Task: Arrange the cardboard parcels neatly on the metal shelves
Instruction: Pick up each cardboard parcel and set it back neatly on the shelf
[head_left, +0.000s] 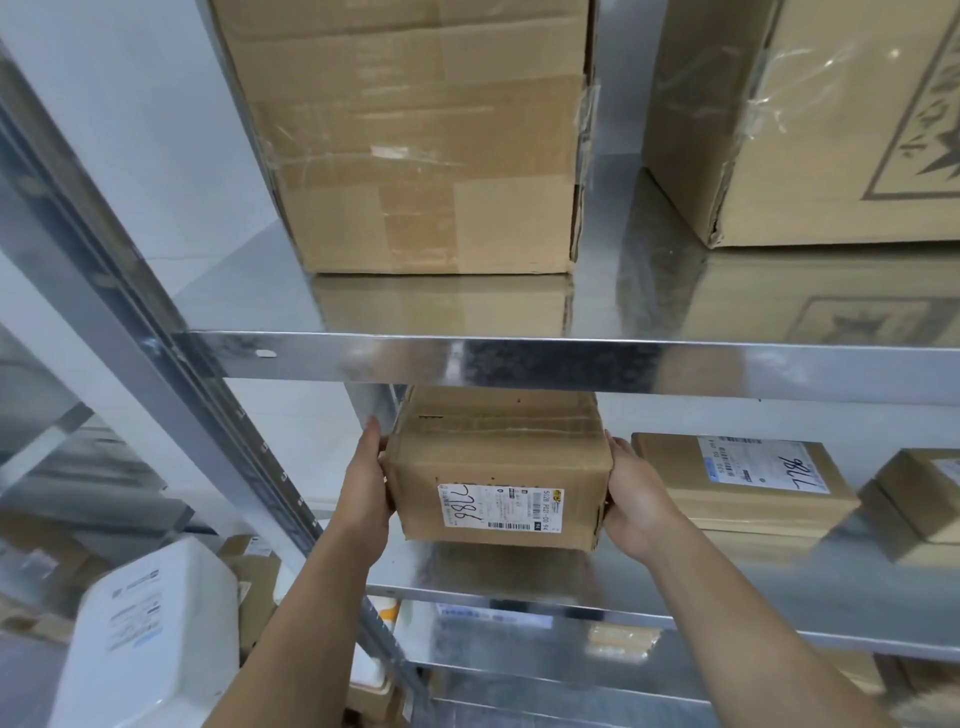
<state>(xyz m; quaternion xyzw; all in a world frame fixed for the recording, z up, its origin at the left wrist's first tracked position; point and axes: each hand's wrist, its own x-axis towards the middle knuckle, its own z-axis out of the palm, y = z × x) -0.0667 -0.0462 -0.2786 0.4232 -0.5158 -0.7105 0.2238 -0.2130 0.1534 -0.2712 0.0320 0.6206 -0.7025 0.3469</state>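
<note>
A brown cardboard parcel (498, 462) with a white shipping label marked 7786 sits at the left end of the middle metal shelf (779, 587). My left hand (366, 483) presses flat against its left side, fingers pointing up. My right hand (631, 493) holds its right side, fingers reaching along the box. The parcel's far end runs back under the upper shelf (571, 364) and is hidden there.
Two large cartons (410, 145) (810, 119) stand on the upper shelf. A flat labelled parcel (743, 483) and a smaller box (919, 493) lie right of my parcel. A steel upright (171, 332) runs down the left. White and brown packages (150, 639) lie below left.
</note>
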